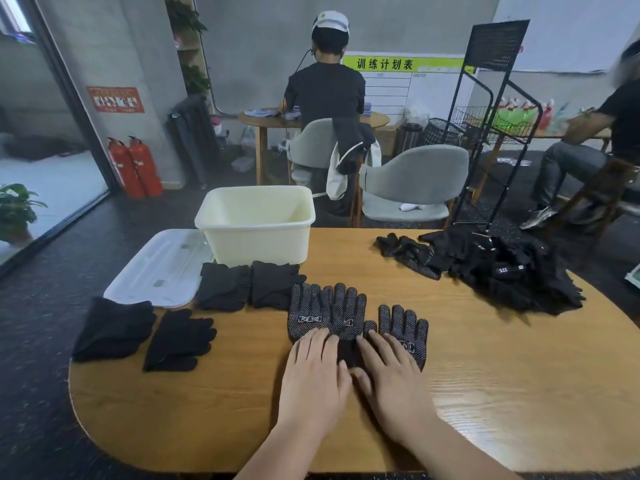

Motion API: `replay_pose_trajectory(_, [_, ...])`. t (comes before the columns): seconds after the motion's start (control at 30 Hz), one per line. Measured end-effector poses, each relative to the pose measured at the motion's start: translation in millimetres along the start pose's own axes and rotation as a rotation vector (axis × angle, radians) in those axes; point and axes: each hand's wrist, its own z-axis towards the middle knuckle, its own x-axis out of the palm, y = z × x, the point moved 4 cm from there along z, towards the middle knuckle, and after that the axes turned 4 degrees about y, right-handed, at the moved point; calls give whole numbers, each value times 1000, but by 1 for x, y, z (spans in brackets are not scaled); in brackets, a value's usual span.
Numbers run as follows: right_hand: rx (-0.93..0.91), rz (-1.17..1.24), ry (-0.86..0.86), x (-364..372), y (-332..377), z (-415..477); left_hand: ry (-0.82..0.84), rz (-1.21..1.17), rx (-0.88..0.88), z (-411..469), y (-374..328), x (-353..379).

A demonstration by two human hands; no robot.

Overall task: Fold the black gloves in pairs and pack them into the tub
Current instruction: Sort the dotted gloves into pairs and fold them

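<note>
head view | wide-angle | faces forward and down | close over table (pixel 519 393)

A training workroom: wall planning chart (pixel 384 65), 2 fire extinguishers (pixel 143 168), wooden tables (pixel 519 393), grey chairs (pixel 415 168).

L grip (pixel 313 370), R grip (pixel 393 374) on gloves (pixel 341 308)

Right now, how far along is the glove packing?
Done: four folded bundles sit beside the tub, which looks empty. In hand: left hand and right hand press flat on dotted gloves. Left: the loose pile at right, then packing all.
</note>
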Motion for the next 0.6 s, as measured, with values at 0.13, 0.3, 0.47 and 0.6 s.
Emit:
replay_pose_trajectory(0.13, [-39, -31, 68, -10, -26, 31, 57, -20, 20, 2, 2, 4])
replay_pose_trajectory(0.3, [-123, -74, -137, -40, -19, 36, 23, -93, 71, 2, 0, 4])
replay_pose_trajectory(0.47, [-105, -29, -172, -18, -1, -2, -6, -50, 74, 3, -2, 4])
replay_pose_trajectory(0.6, [107, -52, -192, -20, -9, -7, -32, -22, 84, -3, -3, 1])
